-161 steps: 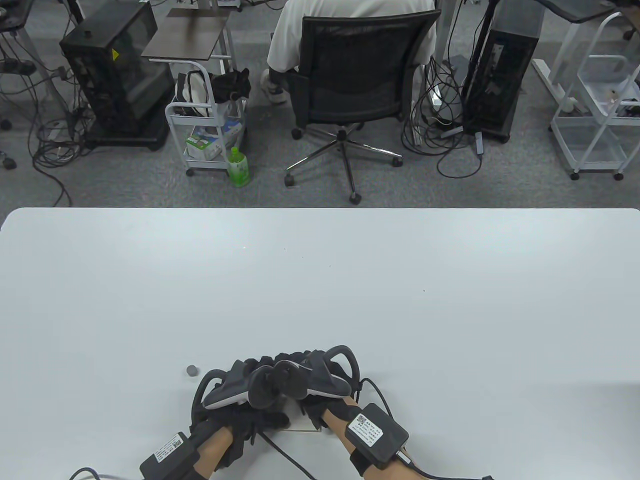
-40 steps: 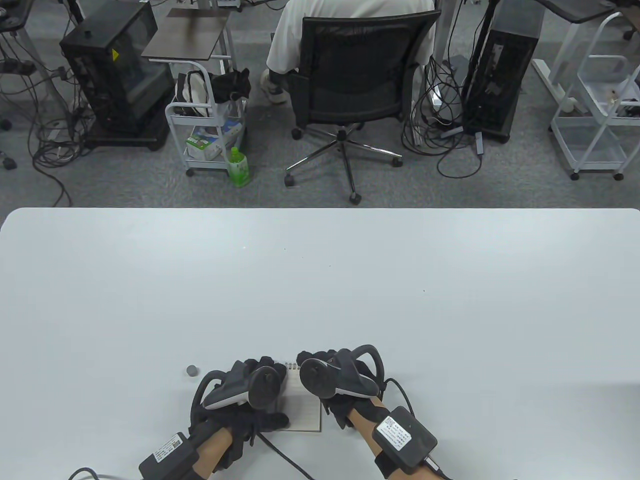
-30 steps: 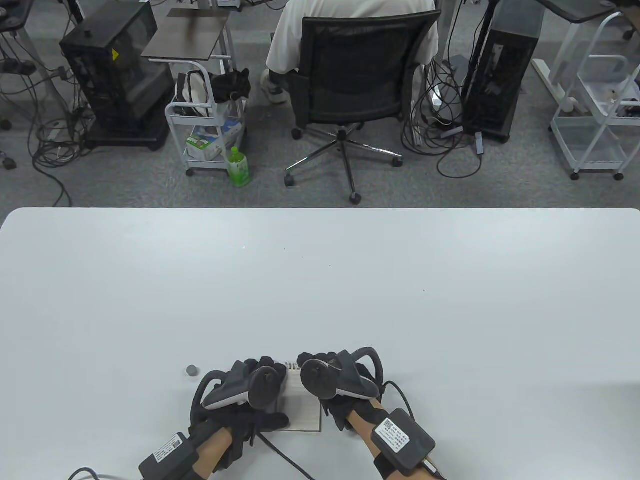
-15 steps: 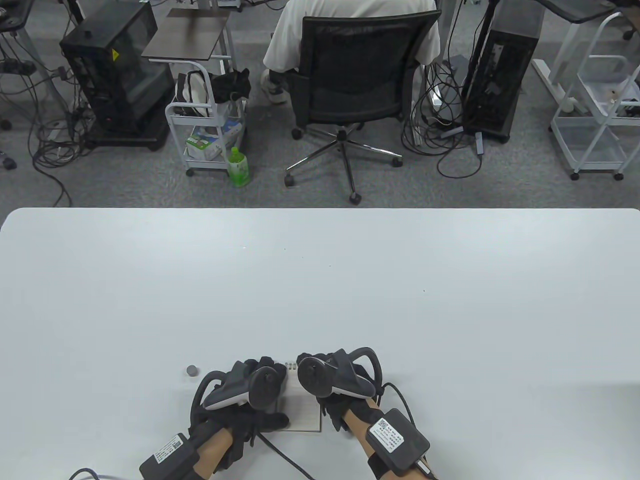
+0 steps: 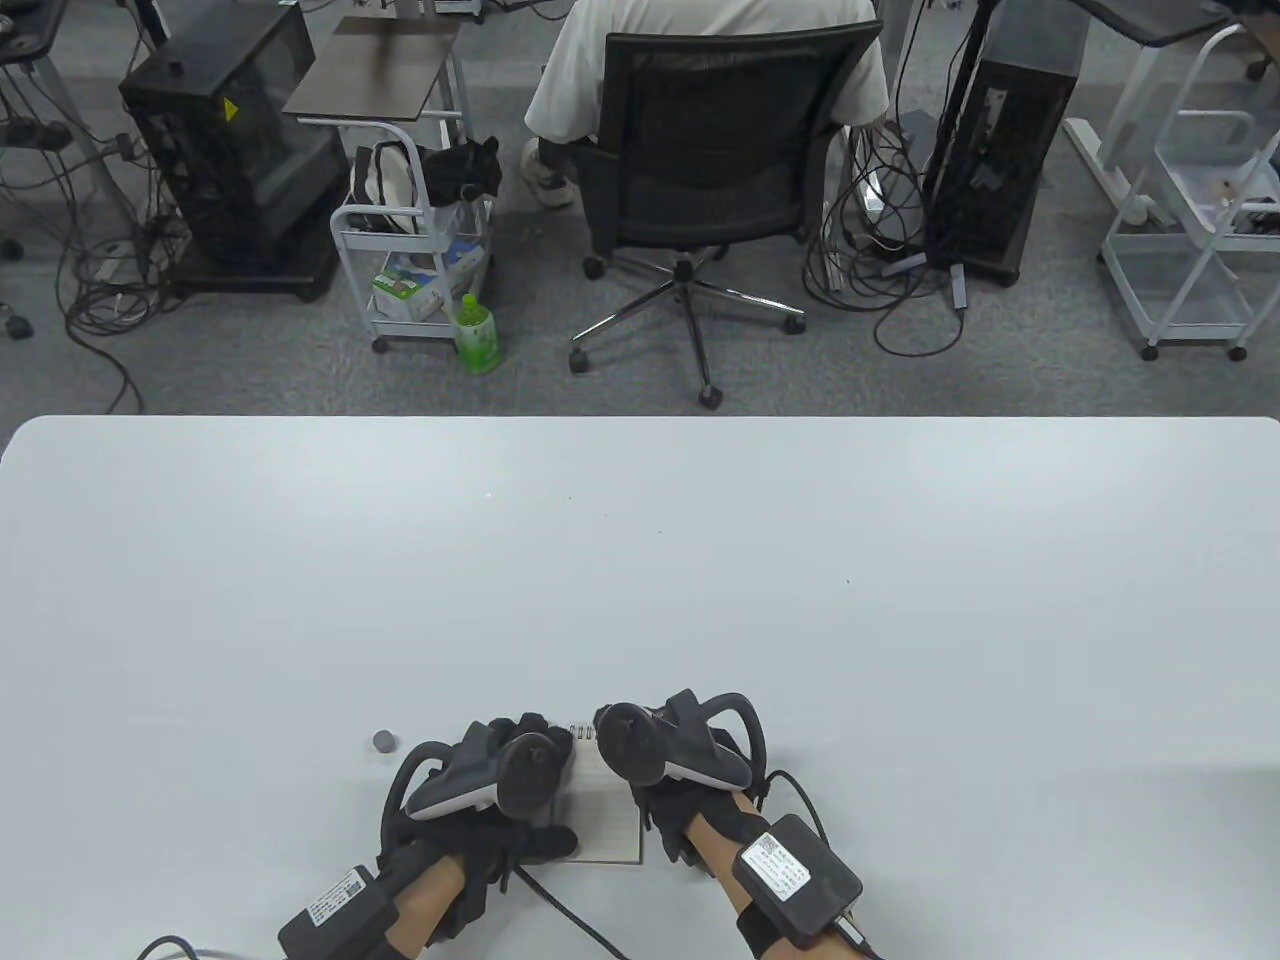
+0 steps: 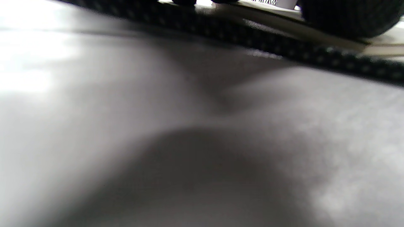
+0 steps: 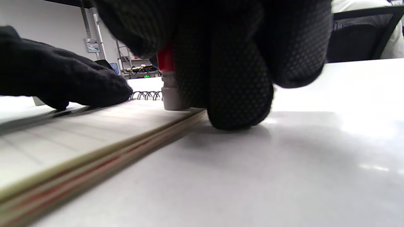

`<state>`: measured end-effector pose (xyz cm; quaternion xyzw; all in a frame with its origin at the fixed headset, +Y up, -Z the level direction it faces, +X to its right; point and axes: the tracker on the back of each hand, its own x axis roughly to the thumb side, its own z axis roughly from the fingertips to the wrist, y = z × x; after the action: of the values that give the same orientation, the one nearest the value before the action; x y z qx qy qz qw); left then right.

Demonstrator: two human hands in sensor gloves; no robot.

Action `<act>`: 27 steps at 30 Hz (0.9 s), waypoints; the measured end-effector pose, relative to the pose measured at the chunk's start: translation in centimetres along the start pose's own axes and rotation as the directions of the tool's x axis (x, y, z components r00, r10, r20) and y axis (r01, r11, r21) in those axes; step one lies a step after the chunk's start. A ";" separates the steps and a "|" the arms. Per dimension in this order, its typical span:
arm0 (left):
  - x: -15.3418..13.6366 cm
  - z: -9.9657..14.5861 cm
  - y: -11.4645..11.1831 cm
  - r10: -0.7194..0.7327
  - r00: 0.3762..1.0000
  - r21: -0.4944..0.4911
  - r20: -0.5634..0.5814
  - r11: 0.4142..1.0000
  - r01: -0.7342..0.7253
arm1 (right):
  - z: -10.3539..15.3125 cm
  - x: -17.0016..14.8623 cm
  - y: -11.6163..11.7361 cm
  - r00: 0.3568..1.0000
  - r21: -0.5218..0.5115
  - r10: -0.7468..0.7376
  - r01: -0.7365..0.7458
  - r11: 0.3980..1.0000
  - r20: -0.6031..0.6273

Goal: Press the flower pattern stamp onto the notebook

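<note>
While my left hand (image 5: 480, 800) rests flat on the open notebook (image 5: 610, 830) at the bench's (image 5: 640, 560) near edge, my right hand (image 7: 221, 63) grips the stamp (image 7: 169, 88), its grey base set on the page by the spiral binding. A small grey cap (image 5: 383, 741) lies left of my hands.

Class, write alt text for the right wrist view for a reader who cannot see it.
The gloved right hand holds a red and grey stamp with its base down on the open spiral notebook, near its edge. The left hand rests on the page beside it, on a white table.
</note>
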<state>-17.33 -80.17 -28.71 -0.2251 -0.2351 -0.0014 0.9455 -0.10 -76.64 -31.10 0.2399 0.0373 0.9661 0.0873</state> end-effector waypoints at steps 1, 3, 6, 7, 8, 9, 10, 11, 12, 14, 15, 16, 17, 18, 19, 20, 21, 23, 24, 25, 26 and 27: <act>0.0 0.0 0.0 0.000 1.000 0.000 0.000 1.000 0.000 | 0.0 0.0 -0.1 1.000 -0.005 -0.002 0.002 1.000 0.002; 0.0 0.0 0.0 0.000 1.000 0.000 0.000 1.000 0.000 | 0.0 0.1 -0.5 1.000 -0.024 0.004 -0.004 1.000 0.007; 0.0 0.0 0.0 0.000 1.000 0.000 0.000 1.000 0.000 | 0.0 0.2 -1.2 0.999 -0.021 0.032 -0.031 0.999 0.019; 0.0 0.0 0.0 0.000 1.000 0.000 0.000 1.000 0.000 | 0.0 0.3 -1.6 0.999 -0.042 0.025 -0.024 0.999 0.024; 0.0 0.0 0.0 0.000 1.000 -0.001 0.000 1.000 0.000 | 0.0 0.3 -2.1 1.000 -0.059 0.015 -0.013 0.998 0.025; -0.1 0.0 0.0 0.000 1.000 -0.001 0.000 1.000 0.000 | 0.0 0.4 -2.4 1.000 -0.070 0.006 -0.004 0.998 0.027; -0.1 0.0 0.0 0.000 1.000 -0.001 0.001 1.000 0.000 | 0.0 0.6 -2.9 1.000 -0.078 -0.002 0.004 0.997 0.030; -0.1 0.0 0.0 0.000 1.000 -0.001 0.000 1.000 0.000 | 0.0 0.6 -3.1 0.999 -0.080 -0.003 0.006 0.997 0.034; -0.1 0.0 0.0 0.000 1.000 -0.001 0.001 1.000 0.000 | -0.1 0.8 -3.5 0.999 -0.085 0.001 0.003 0.996 0.042; 0.0 0.0 0.0 0.000 1.000 -0.001 0.001 1.000 0.000 | 0.0 1.2 -3.8 0.998 -0.089 0.005 0.001 0.996 0.064; -0.1 0.0 0.0 0.000 1.000 -0.001 0.001 1.000 0.000 | 0.0 1.4 -3.8 0.997 -0.087 0.004 0.002 0.996 0.071; -0.1 0.0 0.0 0.000 1.000 -0.001 0.001 1.000 0.000 | 0.0 1.6 -3.8 0.997 -0.088 0.000 0.007 0.996 0.079; -0.1 0.0 0.0 0.000 1.000 -0.001 0.001 1.000 0.000 | 0.1 1.8 -3.7 0.996 -0.088 -0.002 0.010 0.996 0.088; -0.1 0.0 0.0 0.000 1.000 -0.001 0.001 1.000 0.000 | 0.1 2.0 -3.4 0.995 -0.088 -0.006 0.015 0.996 0.098; -0.1 0.0 0.0 0.000 1.000 -0.001 0.001 1.000 0.000 | 0.1 2.3 -3.2 0.994 -0.088 -0.004 0.014 0.996 0.109; -0.1 0.0 0.0 0.000 1.000 -0.001 0.001 1.000 0.000 | 0.1 2.4 -3.0 0.993 -0.088 0.002 0.008 0.996 0.114; -0.1 0.0 0.0 0.000 1.000 -0.001 0.001 1.000 0.000 | 0.0 2.6 -2.7 0.993 -0.087 0.009 0.002 0.996 0.121; -0.1 0.0 0.0 0.000 1.000 -0.001 0.001 1.000 0.000 | 0.0 2.8 -2.2 0.991 -0.072 0.006 0.003 0.997 0.130; -0.1 0.0 0.0 0.000 1.000 -0.001 0.001 1.000 0.000 | -0.1 3.0 -1.9 0.991 -0.068 0.009 0.000 0.998 0.134; -0.1 0.0 0.0 0.000 1.000 -0.001 0.001 1.000 0.000 | -0.2 3.1 -1.7 0.991 -0.069 0.012 -0.003 0.998 0.136; -0.1 0.0 0.0 0.000 1.000 -0.001 0.001 1.000 0.000 | -0.2 3.2 -1.5 0.990 -0.069 0.019 -0.009 0.998 0.138; -0.1 0.0 0.0 0.000 1.000 -0.001 0.001 1.000 0.000 | -0.3 3.3 -1.4 0.990 -0.067 0.024 -0.015 0.998 0.138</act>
<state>-17.36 -80.23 -28.74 -0.2256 -0.2354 -0.0012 0.9454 -2.88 -74.66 -30.02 0.3039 -0.0030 0.9486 0.0883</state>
